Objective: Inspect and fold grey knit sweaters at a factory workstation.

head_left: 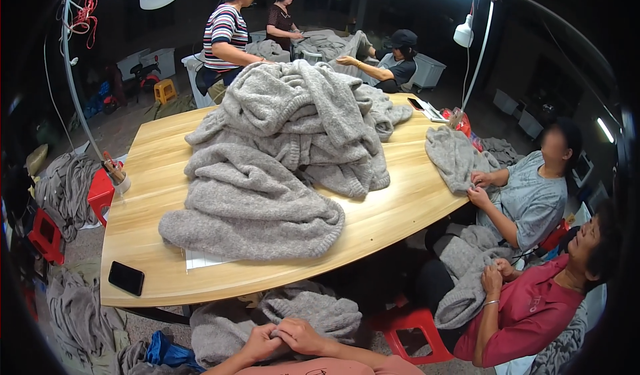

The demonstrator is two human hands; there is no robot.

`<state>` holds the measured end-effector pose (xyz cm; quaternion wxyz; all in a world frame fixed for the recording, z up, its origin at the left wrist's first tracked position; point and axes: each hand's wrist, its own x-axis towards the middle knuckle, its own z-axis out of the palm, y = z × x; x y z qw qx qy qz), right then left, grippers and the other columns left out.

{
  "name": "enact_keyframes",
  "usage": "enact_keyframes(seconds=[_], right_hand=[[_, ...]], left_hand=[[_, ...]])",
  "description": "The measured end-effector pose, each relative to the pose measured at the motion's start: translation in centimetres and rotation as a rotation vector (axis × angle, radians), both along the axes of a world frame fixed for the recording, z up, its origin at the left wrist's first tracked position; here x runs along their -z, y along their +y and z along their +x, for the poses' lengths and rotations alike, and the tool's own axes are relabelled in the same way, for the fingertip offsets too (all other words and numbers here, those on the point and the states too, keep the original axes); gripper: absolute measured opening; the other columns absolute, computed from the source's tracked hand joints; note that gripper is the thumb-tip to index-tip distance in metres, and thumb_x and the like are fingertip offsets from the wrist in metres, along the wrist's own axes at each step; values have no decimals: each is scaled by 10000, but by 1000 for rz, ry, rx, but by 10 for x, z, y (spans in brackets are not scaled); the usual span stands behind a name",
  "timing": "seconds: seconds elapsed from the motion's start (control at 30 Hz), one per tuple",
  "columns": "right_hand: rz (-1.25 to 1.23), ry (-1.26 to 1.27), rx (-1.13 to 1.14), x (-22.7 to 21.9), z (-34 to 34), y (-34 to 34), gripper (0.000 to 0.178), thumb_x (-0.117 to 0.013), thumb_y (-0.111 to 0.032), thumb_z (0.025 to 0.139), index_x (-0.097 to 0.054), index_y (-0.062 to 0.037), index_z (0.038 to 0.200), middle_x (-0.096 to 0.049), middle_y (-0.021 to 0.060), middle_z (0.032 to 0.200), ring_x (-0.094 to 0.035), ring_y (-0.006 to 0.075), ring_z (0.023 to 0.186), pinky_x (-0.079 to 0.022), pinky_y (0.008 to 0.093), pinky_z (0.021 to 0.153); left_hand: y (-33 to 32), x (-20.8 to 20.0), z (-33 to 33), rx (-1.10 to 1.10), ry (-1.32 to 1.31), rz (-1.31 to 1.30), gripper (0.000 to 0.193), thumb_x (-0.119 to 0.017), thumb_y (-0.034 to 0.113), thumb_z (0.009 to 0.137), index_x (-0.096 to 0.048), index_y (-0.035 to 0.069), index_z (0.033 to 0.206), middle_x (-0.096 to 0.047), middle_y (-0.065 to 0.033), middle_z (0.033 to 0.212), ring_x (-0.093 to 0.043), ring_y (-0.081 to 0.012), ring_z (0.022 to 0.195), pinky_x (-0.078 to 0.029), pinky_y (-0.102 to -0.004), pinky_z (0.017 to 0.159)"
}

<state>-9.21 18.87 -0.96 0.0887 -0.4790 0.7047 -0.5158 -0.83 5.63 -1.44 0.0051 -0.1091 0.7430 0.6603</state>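
Across my lap lies a grey knitted sweater (319,308), partly under the table's edge. My left hand (261,343) and my right hand (300,336) are close together over it, fingers bent and pinching a small fold of the knit between them. Whether a small tool is in the fingers cannot be made out. Beyond my hands stands a wooden table (413,205) with a tall heap of grey knitted sweaters (267,188) on it. A sheet of white paper (203,260) sticks out from beneath the nearest one.
A black phone (126,278) lies at the table's near left corner. Two people (517,308) sit at the right, handling grey knits; others work behind the heap. Red stools (415,335) stand beside me and at the left. Lamp poles (77,85) rise at both table sides.
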Motion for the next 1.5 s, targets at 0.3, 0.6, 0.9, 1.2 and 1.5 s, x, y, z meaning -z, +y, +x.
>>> enact_keyframes(seconds=[0.3,0.6,0.9,1.2,1.5], right_hand=[[-26,-35,200,-9,-13,8,156,-595,-144,755,-527,-8,788,-540,137,735,-537,316,693,-438,363,617],[423,-104,47,27,-18,47,263,-570,-273,767,-499,-21,749,-555,158,703,-551,353,681,-430,409,588],[112,-148,155,8,-19,51,155,-545,-147,800,-526,-48,918,-569,145,759,-571,330,723,-443,376,613],[170,-235,95,-3,-21,45,183,-604,-164,672,-513,-11,715,-541,156,619,-547,342,666,-389,430,566],[332,-178,171,14,-15,69,103,-530,-118,679,-518,-29,729,-542,170,659,-539,354,684,-399,437,586]], left_hand=[[-14,-12,-9,-151,-143,551,66,-623,39,743,-604,35,679,-535,29,571,-446,-44,485,-352,-194,462],[-24,-26,-14,-390,-101,750,50,-573,-38,697,-598,3,709,-597,-51,641,-552,-124,540,-463,-252,538],[-30,-21,-24,-321,-83,787,206,-494,104,710,-574,-31,842,-611,-136,822,-595,-237,729,-488,-364,690],[-66,34,-11,220,145,262,668,-417,395,867,-138,12,1336,-366,-174,1244,-409,-211,1047,-299,-339,924],[-18,-62,2,44,589,-351,487,-521,343,832,-439,7,1176,-532,-109,1029,-501,-133,860,-405,-279,769]])
